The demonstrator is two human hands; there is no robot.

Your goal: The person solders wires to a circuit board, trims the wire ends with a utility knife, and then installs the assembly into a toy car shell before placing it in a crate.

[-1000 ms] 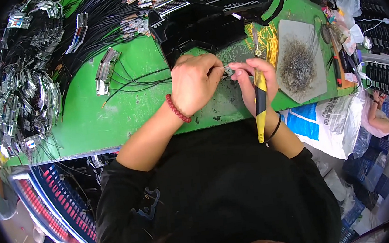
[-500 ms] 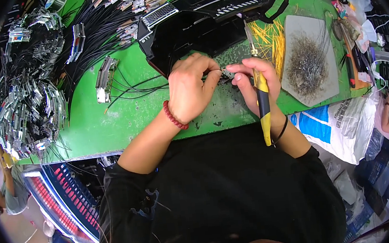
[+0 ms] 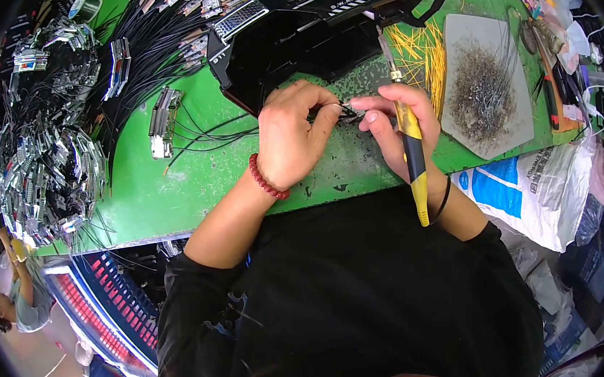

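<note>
My left hand point(image 3: 291, 135), with a red bead bracelet on the wrist, is closed in a pinch on the end of a thin black wire point(image 3: 235, 134). Several such wires run leftward from under this hand to a silver strip-like part point(image 3: 163, 123) on the table. Gripped in my right hand point(image 3: 390, 149) is a yellow and black soldering iron point(image 3: 413, 152), its metal tip pointing away from me. The right thumb and index finger reach close to the left fingertips; whether they pinch anything is too small to tell. Beyond both hands lies a black plastic toy vehicle shell point(image 3: 270, 50).
Yellow wires point(image 3: 429, 56) lie beside a grey board point(image 3: 524, 112) strewn with dark residue and fine strands. Silver parts with black wires point(image 3: 47, 184) are heaped at the left of the green table point(image 3: 222, 185). A white bag point(image 3: 546, 194) hangs at the right edge.
Both hands stay close together, with only small finger movements at the wire ends. The soldering iron remains in my right hand. The whole view has shifted slightly.
</note>
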